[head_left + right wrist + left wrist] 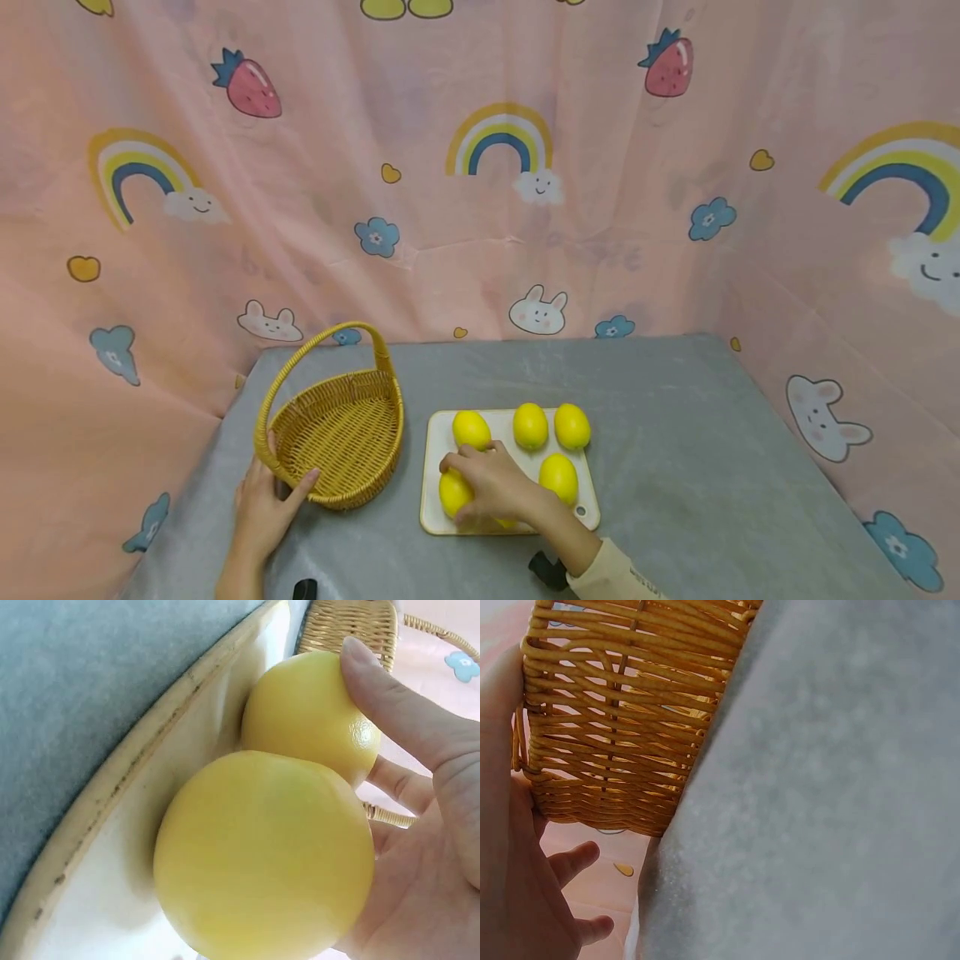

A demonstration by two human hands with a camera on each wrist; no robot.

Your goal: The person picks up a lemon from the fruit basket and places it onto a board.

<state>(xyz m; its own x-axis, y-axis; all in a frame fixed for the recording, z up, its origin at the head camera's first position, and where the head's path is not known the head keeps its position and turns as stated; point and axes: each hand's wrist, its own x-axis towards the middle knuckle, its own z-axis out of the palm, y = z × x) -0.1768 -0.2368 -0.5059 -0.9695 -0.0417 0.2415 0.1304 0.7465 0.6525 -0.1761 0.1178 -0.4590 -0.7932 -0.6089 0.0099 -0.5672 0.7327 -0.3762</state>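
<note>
A round yellow wicker basket (347, 442) with a tall arched handle stands at the left, and its inside shows bare weave. My left hand (262, 508) grips its near left rim by the foot of the handle, thumb over the edge. The left wrist view shows the woven basket side (622, 720) between thumb and fingers. Over a white cutting board (435, 467), my right hand (495, 483) holds the front left lemon (454, 493), the thumb and fingers around it. Seen from the right wrist, that lemon (307, 712) lies beyond a nearer lemon (262, 855) close to the palm.
Several other lemons sit on the board, among them a back left lemon (471, 430), a back right lemon (572, 427) and a right front lemon (558, 478). A grey cloth covers the table (675, 467). A pink printed curtain (322, 208) hangs behind and at both sides.
</note>
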